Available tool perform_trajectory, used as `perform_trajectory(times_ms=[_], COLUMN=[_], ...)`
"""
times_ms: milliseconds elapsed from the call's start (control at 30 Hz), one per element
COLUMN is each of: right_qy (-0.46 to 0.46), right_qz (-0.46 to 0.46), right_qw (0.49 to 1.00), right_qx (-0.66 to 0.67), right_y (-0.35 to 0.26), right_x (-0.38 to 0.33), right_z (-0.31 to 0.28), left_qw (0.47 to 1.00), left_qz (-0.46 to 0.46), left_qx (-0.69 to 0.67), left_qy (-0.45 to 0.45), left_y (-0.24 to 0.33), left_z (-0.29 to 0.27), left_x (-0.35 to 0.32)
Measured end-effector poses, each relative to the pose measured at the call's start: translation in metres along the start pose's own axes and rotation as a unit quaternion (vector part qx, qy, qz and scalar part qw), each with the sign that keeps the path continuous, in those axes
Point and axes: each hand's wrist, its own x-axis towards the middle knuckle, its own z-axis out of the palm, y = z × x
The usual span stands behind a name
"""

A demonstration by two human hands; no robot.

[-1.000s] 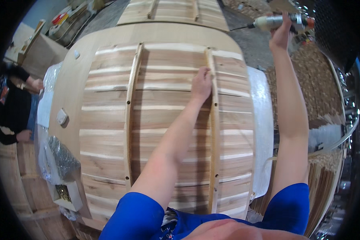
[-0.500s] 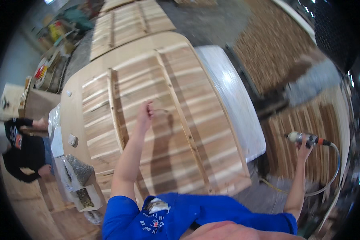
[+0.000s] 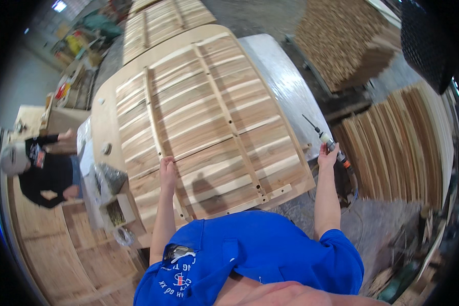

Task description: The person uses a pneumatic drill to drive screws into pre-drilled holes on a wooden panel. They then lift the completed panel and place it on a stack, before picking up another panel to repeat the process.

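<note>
Slatted wooden panel (image 3: 186,109): centre of frame, flat, striped pale and brown grain, straight-edged. Two narrow battens run along it, the left batten (image 3: 152,113) and the right batten (image 3: 220,97), the latter with dark holes. Left hand (image 3: 168,171), lower centre-left: fingers curled at the left batten; whether they clasp it cannot be told. Right hand (image 3: 328,155), right of centre: closed around a power driver (image 3: 325,137), long bit toward upper left, clear of the panel; its handle is partly hidden. The blue shirt (image 3: 270,239) obscures part of the panel's near edge. Beneath the panel: a smooth, round-cornered board (image 3: 104,125). Left: a plastic bag (image 3: 109,178), an open box (image 3: 129,206) and a co-worker (image 3: 48,176). Right: a glossy, film-wrapped slab (image 3: 285,76) and rough-edged stacked boards (image 3: 392,148).
</note>
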Motion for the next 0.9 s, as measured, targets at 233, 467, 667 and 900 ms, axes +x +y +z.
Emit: perform_trajectory(times_ms=[233, 467, 667, 900], right_qy=[-0.121, -0.495, -0.504, -0.513], right_qz=[0.124, -0.281, -0.219, -0.265], right_qw=[0.981, 0.432, 0.204, 0.208], right_qx=[-0.082, -0.7, -0.81, -0.789], right_y=[0.044, 0.041, 0.061, 0.087], right_x=[-0.007, -0.113, -0.221, -0.228], right_z=[0.042, -0.016, -0.047, -0.048], left_qw=[0.868, 0.888, 0.889, 0.899], left_qz=[0.064, -0.05, -0.009, 0.016], left_qx=[0.471, 0.445, 0.457, 0.435], left_qy=[0.145, 0.106, 0.032, 0.046], left_y=[-0.038, -0.073, -0.077, -0.081], left_z=[-0.026, -0.008, -0.027, -0.027], left_x=[-0.106, -0.132, -0.114, -0.121])
